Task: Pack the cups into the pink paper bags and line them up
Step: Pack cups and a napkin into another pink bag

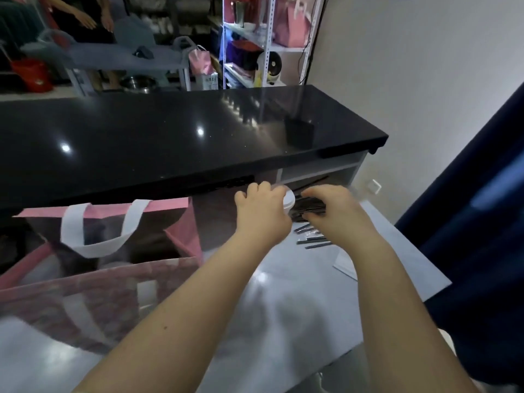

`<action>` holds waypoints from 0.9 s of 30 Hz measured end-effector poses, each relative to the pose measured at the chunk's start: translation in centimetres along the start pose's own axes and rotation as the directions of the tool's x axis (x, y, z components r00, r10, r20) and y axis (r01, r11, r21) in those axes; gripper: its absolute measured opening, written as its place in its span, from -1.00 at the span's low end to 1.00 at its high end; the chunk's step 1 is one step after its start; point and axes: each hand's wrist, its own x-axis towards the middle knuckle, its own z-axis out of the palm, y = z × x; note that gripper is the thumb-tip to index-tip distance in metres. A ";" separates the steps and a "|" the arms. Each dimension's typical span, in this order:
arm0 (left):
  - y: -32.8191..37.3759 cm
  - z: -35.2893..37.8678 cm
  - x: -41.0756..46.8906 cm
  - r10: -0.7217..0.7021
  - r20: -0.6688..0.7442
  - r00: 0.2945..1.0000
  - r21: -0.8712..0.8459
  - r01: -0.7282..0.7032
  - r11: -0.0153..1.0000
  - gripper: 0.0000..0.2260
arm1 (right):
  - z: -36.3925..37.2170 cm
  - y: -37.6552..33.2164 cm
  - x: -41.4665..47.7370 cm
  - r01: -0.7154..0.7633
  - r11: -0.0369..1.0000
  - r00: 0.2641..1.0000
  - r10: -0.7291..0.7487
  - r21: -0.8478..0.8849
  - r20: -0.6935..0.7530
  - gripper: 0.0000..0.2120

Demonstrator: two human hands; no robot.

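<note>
An open pink paper bag with white handles stands on the grey worktop at the left, under the edge of the black counter. My left hand grips a white-lidded cup just right of the bag; most of the cup is hidden behind the hand. My right hand is next to it, fingers curled over a pile of black wrapped straws. Whether those fingers pinch a straw is not visible.
A glossy black counter runs across above the worktop, with a black box on its right end. More straws lie loose on the worktop. A dark blue curtain hangs at the right. Shelves with pink bags stand behind.
</note>
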 end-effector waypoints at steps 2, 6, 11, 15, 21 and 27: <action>0.1 2.2 1.0 -0.076 0.036 0.996 0.014 0.076 0.997 -0.60 | 1.5 2.4 1.1 0.002 1.000 0.998 -0.004 0.027 0.062 -0.58; -1.1 6.0 2.1 -0.221 0.043 0.974 0.000 0.222 0.975 -0.65 | 5.0 5.9 3.5 0.039 0.998 0.974 -0.050 0.055 0.219 -0.49; -2.9 9.0 2.3 -0.392 0.070 0.917 0.023 0.391 0.920 -0.54 | 8.9 7.7 6.8 0.083 0.995 0.939 -0.098 0.059 0.328 -0.30; -3.5 9.3 2.6 -0.458 0.026 0.889 0.039 0.457 0.889 -0.52 | 11.2 6.8 10.8 0.113 0.993 0.959 -0.104 -0.018 0.263 -0.25; -3.7 8.1 3.1 -0.483 -0.037 0.875 0.026 0.484 0.875 -0.52 | 13.5 5.4 11.7 0.098 0.995 0.959 -0.099 0.016 0.265 -0.34; -2.4 3.0 4.0 -0.382 -0.135 0.914 -0.047 0.379 0.924 -0.53 | 10.1 4.0 9.2 0.359 0.911 0.918 -0.384 0.203 0.099 -0.34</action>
